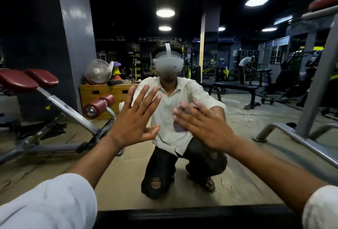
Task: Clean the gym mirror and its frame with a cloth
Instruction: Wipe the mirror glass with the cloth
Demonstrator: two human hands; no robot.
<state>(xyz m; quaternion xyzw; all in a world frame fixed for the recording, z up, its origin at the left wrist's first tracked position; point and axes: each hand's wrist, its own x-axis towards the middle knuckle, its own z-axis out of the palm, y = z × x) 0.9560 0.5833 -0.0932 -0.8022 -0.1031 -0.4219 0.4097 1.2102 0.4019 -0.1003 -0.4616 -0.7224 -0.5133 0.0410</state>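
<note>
Two pale sleeves, the left sleeve (45, 205) and the right sleeve (320, 208), fill the bottom corners, and a bare forearm runs up and inward from each. Between them, along the lower edge, lies the dark bottom bar of the mirror frame (192, 217). The mirror (237, 155) rises straight ahead from that bar and takes up most of the view.

Both hands are raised in front of the glass, backs toward the camera. The left hand (133, 117) has straight, spread fingers pointing up and slightly right and holds nothing. The right hand (203, 124) is also flat with its fingers spread, pointing up and left, and is slightly blurred; it too holds nothing. Whether either palm touches the glass cannot be told.

Behind the hands the glass shows a crouching person (170, 137) in a pale shirt and dark torn trousers, wearing a grey headset (168, 65), on a bare concrete floor (128, 173). To the left stands an incline bench (27, 80) with maroon pads, and to the right the grey tubes of a machine (314, 91). Further back are a wooden box (97, 93) bearing a fan (98, 71), a grey pillar (76, 27) and a flat black bench (237, 86). Far off, another person (245, 65) bends over, under round ceiling lights (165, 13).
</note>
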